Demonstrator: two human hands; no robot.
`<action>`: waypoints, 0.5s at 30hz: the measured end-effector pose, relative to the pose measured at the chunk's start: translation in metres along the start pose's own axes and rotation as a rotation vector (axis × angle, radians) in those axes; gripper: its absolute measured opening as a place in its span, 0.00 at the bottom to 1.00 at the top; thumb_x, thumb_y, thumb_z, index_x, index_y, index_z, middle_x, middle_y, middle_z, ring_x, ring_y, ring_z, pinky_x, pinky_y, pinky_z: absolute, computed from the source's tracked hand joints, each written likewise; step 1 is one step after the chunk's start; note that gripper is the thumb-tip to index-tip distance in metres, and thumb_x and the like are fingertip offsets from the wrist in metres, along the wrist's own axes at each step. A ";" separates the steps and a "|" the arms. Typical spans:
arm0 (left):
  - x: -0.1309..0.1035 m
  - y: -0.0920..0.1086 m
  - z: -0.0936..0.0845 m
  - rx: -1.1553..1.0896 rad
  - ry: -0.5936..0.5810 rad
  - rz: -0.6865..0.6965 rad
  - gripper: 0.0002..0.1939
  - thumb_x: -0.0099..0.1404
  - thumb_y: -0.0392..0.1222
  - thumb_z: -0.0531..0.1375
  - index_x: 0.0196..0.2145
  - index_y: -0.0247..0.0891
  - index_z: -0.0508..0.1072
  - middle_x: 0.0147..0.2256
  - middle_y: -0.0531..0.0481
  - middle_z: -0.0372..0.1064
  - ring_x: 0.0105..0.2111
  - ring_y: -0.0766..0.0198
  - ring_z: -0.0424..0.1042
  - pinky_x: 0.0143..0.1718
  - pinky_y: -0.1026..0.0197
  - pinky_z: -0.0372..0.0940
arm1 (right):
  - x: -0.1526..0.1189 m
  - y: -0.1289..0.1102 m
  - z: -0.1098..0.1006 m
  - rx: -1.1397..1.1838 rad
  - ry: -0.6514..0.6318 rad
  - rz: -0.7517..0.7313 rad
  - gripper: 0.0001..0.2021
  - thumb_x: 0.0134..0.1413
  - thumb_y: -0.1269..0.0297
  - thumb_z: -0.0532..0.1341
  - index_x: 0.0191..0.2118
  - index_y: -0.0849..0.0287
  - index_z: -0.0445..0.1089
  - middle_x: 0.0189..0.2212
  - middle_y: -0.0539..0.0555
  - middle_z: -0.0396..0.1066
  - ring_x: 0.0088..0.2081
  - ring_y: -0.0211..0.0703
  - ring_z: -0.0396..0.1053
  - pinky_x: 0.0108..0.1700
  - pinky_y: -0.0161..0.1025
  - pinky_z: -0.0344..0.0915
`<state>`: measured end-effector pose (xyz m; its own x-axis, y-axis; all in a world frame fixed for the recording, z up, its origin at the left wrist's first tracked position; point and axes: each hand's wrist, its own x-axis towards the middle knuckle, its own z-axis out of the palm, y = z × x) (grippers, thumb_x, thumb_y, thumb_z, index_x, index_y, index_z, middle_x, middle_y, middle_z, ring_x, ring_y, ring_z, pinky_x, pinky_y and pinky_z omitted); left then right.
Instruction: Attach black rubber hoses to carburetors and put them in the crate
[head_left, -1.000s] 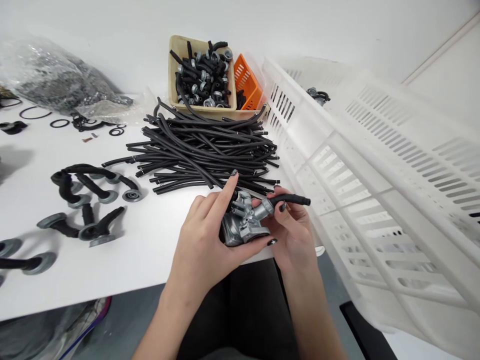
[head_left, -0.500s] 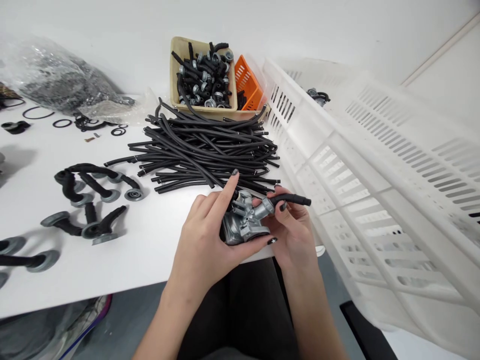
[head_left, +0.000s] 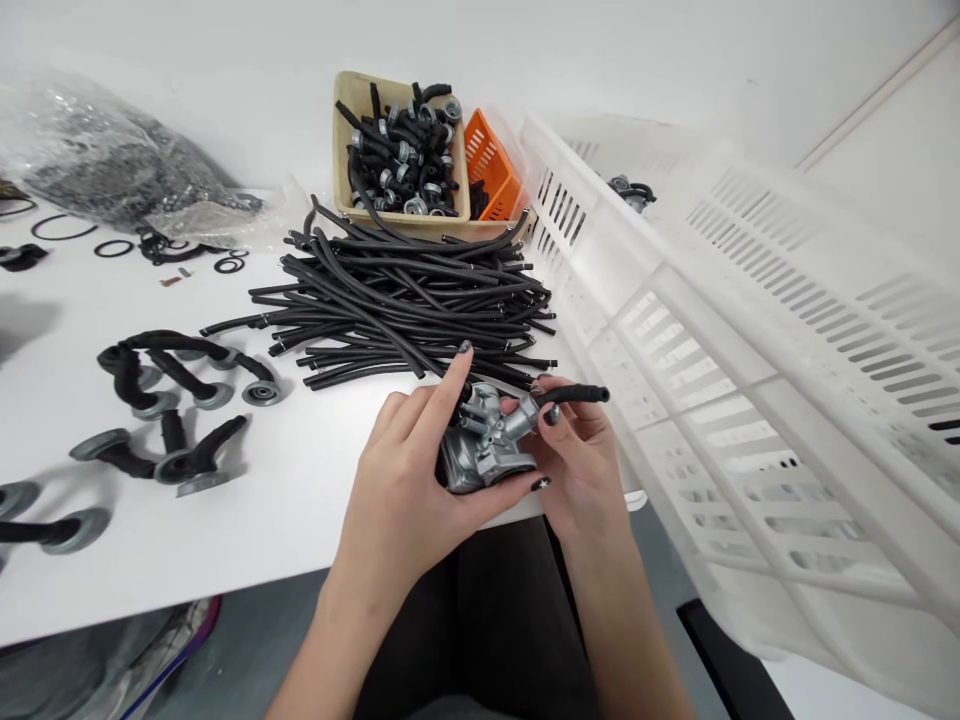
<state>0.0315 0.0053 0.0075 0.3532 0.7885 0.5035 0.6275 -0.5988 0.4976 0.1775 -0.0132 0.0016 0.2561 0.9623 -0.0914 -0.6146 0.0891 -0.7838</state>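
Note:
My left hand (head_left: pixel 409 460) is closed around a silver metal carburetor (head_left: pixel 480 450), its index finger stretched along the far side and its thumb under the near side. On the carburetor's right end sits a metal cap (head_left: pixel 521 415) with a black rubber boot (head_left: pixel 574 394) pointing right. The fingers of my right hand (head_left: pixel 581 465) pinch that cap, thumb on top. Whether the cap is fully seated cannot be made out. Just beyond both hands lies a pile of black rubber hoses (head_left: pixel 405 300).
Loose caps with rubber boots (head_left: pixel 187 470) lie on the white table (head_left: pixel 300 520) at left. Behind the hoses stand a beige bin (head_left: pixel 341 150) of similar caps and an orange basket (head_left: pixel 487 160). A large white crate (head_left: pixel 675 330) rises at right; a plastic bag (head_left: pixel 97 150) lies back left.
The rubber boot has turned slightly, its tip now a little higher and further left. My right thumb has shifted slightly left on the cap. My left hand keeps its hold on the carburetor.

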 end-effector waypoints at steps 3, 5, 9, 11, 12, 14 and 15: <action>-0.001 0.000 0.000 0.001 0.005 0.008 0.45 0.60 0.58 0.65 0.67 0.35 0.55 0.45 0.44 0.72 0.41 0.55 0.68 0.44 0.56 0.66 | 0.001 0.000 0.001 -0.030 -0.006 -0.036 0.09 0.41 0.61 0.75 0.32 0.51 0.79 0.31 0.47 0.76 0.32 0.38 0.76 0.35 0.35 0.73; -0.001 0.000 0.000 0.002 0.007 0.010 0.45 0.60 0.57 0.65 0.67 0.37 0.54 0.44 0.45 0.72 0.41 0.54 0.68 0.44 0.55 0.66 | 0.001 0.001 0.001 -0.050 -0.015 -0.041 0.09 0.42 0.60 0.75 0.32 0.51 0.79 0.32 0.47 0.77 0.33 0.38 0.76 0.36 0.36 0.73; -0.001 0.000 -0.001 0.008 0.001 0.009 0.45 0.60 0.57 0.65 0.67 0.37 0.54 0.44 0.45 0.72 0.41 0.54 0.68 0.44 0.55 0.66 | 0.001 0.002 0.001 -0.085 0.005 -0.027 0.10 0.41 0.58 0.75 0.32 0.51 0.79 0.31 0.48 0.76 0.34 0.41 0.76 0.36 0.38 0.72; -0.001 0.000 -0.001 0.011 0.003 0.019 0.44 0.60 0.57 0.65 0.67 0.37 0.54 0.44 0.44 0.72 0.41 0.54 0.68 0.44 0.55 0.66 | 0.001 0.002 0.001 -0.090 0.006 -0.027 0.11 0.40 0.58 0.75 0.33 0.51 0.79 0.31 0.48 0.76 0.34 0.40 0.76 0.36 0.37 0.72; -0.001 0.001 -0.001 0.014 0.008 0.027 0.44 0.60 0.57 0.65 0.67 0.37 0.55 0.44 0.44 0.72 0.41 0.54 0.68 0.44 0.55 0.66 | 0.002 0.002 0.000 -0.092 0.004 -0.030 0.11 0.40 0.58 0.75 0.33 0.51 0.79 0.31 0.48 0.76 0.33 0.40 0.75 0.36 0.37 0.72; -0.001 0.001 -0.001 0.022 0.015 0.040 0.44 0.60 0.58 0.65 0.66 0.36 0.56 0.43 0.44 0.72 0.41 0.54 0.68 0.44 0.55 0.66 | 0.002 0.003 -0.001 -0.094 -0.004 -0.045 0.12 0.41 0.57 0.75 0.34 0.50 0.79 0.32 0.48 0.76 0.33 0.39 0.75 0.36 0.36 0.72; -0.001 0.001 -0.001 0.025 0.018 0.047 0.43 0.60 0.58 0.65 0.66 0.35 0.56 0.43 0.43 0.72 0.41 0.54 0.68 0.44 0.55 0.66 | 0.002 0.004 -0.002 -0.096 -0.011 -0.050 0.12 0.41 0.57 0.75 0.35 0.50 0.79 0.32 0.48 0.76 0.33 0.38 0.75 0.36 0.35 0.72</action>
<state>0.0313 0.0041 0.0084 0.3701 0.7571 0.5384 0.6282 -0.6309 0.4553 0.1773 -0.0114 -0.0030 0.2762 0.9601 -0.0446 -0.5269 0.1124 -0.8424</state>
